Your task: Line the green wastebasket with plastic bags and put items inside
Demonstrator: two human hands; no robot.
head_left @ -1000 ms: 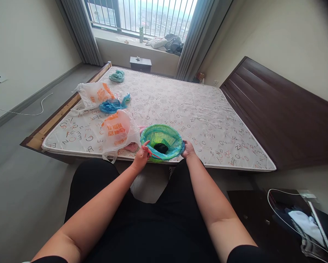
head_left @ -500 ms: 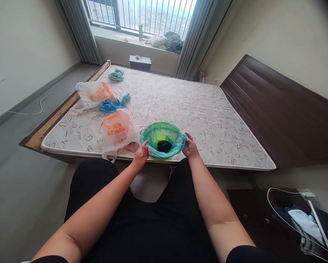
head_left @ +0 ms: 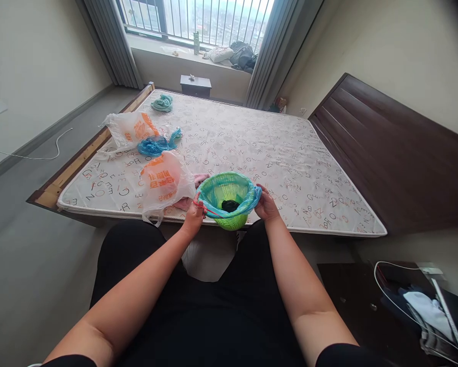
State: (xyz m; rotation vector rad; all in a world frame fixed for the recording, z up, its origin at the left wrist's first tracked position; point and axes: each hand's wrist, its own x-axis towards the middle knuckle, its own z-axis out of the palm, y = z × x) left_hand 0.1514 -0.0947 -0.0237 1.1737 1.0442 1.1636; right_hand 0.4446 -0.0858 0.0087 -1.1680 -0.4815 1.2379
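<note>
A green mesh wastebasket point(head_left: 231, 223) stands tilted at the near edge of the mattress, between my hands. A translucent blue plastic bag point(head_left: 248, 206) lines it and folds over the rim. Inside lies a crumpled black thing point(head_left: 229, 205), perhaps a bag. My left hand point(head_left: 194, 216) is closed on the left rim, with a thin red string point(head_left: 209, 208) running from its fingers across the front. At the right rim, my right hand point(head_left: 266, 204) pinches the bunched edge of the blue bag. Both hands' fingertips are partly hidden.
Left of the basket lie a white bag with orange print point(head_left: 163, 178), a pink cloth point(head_left: 183, 203), a crumpled blue bag point(head_left: 153, 147), another printed bag point(head_left: 129, 128) and a coiled teal cloth point(head_left: 162, 103). A dark headboard point(head_left: 389, 132) rises at right. A nightstand point(head_left: 347, 290) stands below it.
The wastebasket has tipped, so more of its green outer front shows. My left hand has shifted slightly left and down, its fingers closing nearer the rim. My right hand has barely moved.
</note>
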